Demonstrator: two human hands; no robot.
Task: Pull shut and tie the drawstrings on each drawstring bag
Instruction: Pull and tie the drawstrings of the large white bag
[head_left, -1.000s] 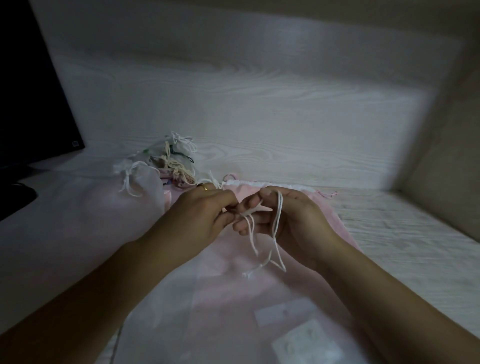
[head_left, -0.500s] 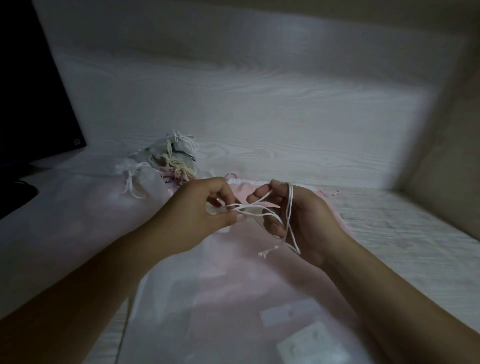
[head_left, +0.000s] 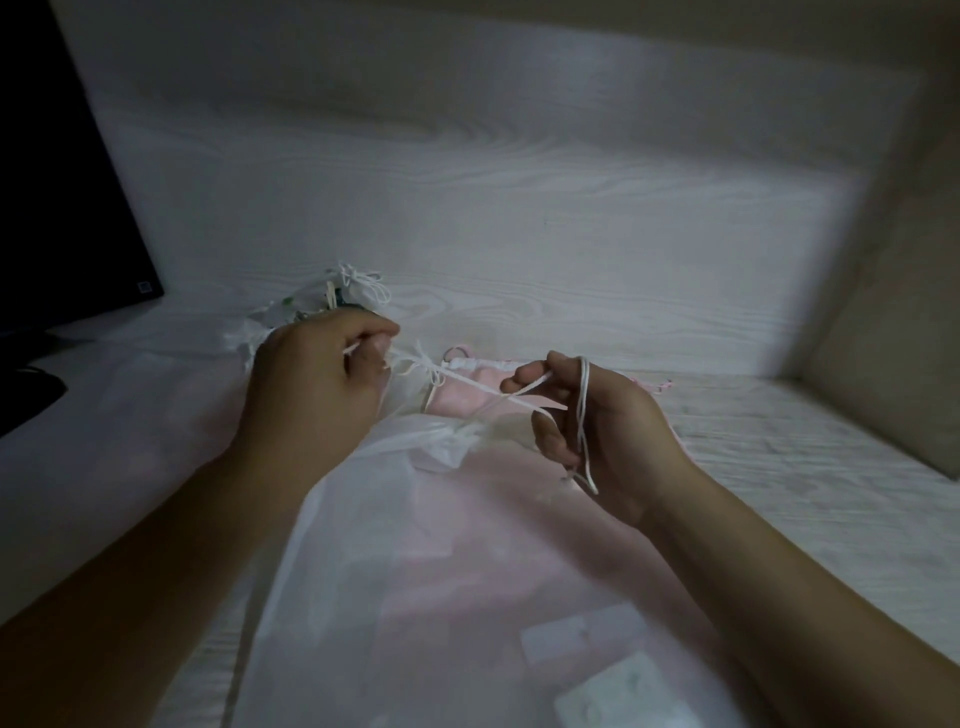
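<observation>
The sheer white drawstring bag (head_left: 415, 545) lies flat on the pale wood-grain table (head_left: 779, 467), its gathered neck (head_left: 452, 436) bunched up just below the two hands. Everything else is placed from that neck.

Up and to the left of the neck, the left hand (head_left: 317, 384) is curled into a fist, pinching one end of the white drawstring (head_left: 467, 382) between thumb and fingers. To the right of the neck, the right hand (head_left: 608, 421) grips the other end: the cord crosses between thumb and forefinger, loops over the forefinger, and hangs down across the palm with its loose tail dangling. Between the hands the cord runs taut above the neck, with a small crossing or knot nearer the left hand.

Just beyond the neck lies a pink drawstring bag (head_left: 467, 400), partly under the white one. Farther beyond and left of the neck, behind the left hand, sits a small heap of other bags (head_left: 343, 291) with tied cords. A dark monitor (head_left: 57, 182) stands far left.
</observation>
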